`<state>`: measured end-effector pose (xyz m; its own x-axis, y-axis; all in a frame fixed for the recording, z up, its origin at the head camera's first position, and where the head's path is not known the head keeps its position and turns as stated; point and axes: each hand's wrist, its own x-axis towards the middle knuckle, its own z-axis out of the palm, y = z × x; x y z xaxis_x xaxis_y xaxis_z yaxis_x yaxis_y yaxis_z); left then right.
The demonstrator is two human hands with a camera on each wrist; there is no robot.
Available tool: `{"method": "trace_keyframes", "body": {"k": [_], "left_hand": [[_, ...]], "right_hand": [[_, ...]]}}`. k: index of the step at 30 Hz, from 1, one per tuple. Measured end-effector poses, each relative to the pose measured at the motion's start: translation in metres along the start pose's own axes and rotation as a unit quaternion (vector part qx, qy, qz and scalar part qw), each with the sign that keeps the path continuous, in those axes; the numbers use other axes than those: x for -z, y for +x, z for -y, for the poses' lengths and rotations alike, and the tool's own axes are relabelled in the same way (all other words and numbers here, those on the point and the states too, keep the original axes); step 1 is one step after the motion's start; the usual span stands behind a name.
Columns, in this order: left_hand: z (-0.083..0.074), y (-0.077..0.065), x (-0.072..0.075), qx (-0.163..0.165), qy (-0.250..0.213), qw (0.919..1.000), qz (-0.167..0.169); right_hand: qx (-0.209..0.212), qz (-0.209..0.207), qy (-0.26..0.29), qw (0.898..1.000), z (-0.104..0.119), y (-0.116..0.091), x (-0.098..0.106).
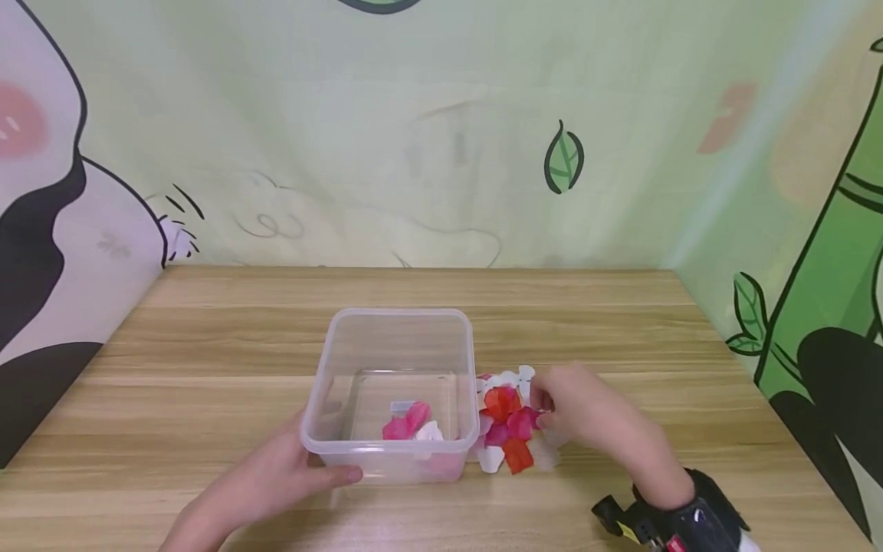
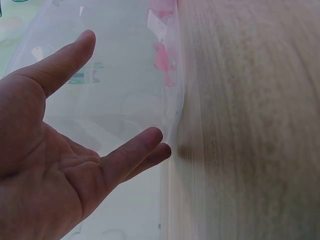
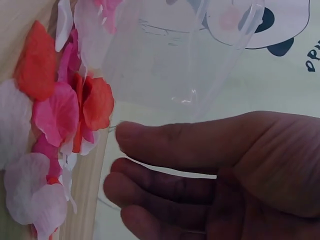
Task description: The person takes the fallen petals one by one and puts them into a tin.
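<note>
A clear plastic box (image 1: 390, 445) stands on the table with a few pink and white petals (image 1: 407, 424) on its floor. At the box's left front corner is my left hand (image 1: 276, 471), its thumb along the front wall. The left wrist view shows that hand's fingers (image 2: 131, 152) fairly straight against the plastic. Just right of the box lies a loose pile of red, pink and white artificial petals (image 1: 519, 423). Over the pile's right side is my right hand (image 1: 586, 406). In the right wrist view its thumb and fingers (image 3: 155, 142) are loosely bent, with nothing between them, beside the petals.
The wood-grain table (image 1: 234, 322) runs back to a printed cloth backdrop (image 1: 386, 153) with cartoon figures and leaves. A black wrist-worn camera mount (image 1: 690, 521) sits on the right forearm, low over the table.
</note>
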<state>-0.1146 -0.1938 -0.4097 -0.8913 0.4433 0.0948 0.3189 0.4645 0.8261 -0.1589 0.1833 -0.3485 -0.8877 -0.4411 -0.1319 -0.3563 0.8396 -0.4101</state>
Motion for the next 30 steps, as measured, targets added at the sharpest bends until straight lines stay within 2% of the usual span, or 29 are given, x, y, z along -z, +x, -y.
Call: {"method": "trace_keyframes", "body": {"k": [6,12,17,23,30], "left_hand": [[-0.001,-0.001,0.000,0.010,0.010,0.9999,-0.002],[-0.002,-0.002,0.000,0.004,0.014,0.9999,-0.005],[-0.002,-0.002,0.000,0.014,0.015,0.9998,-0.007],[0.000,-0.001,0.000,-0.007,0.001,1.0000,0.001],[-0.001,-0.001,0.000,0.000,0.006,1.0000,-0.002]], "right_hand": [[0.011,0.052,0.009,0.999,0.000,0.000,-0.011],[0.027,0.074,0.008,0.997,0.003,0.003,-0.022],[0.047,0.074,-0.014,0.996,0.005,0.007,-0.030],[0.081,0.064,-0.036,0.994,0.006,0.010,-0.037],[0.089,0.060,-0.038,0.994,0.006,0.012,-0.041]]}}
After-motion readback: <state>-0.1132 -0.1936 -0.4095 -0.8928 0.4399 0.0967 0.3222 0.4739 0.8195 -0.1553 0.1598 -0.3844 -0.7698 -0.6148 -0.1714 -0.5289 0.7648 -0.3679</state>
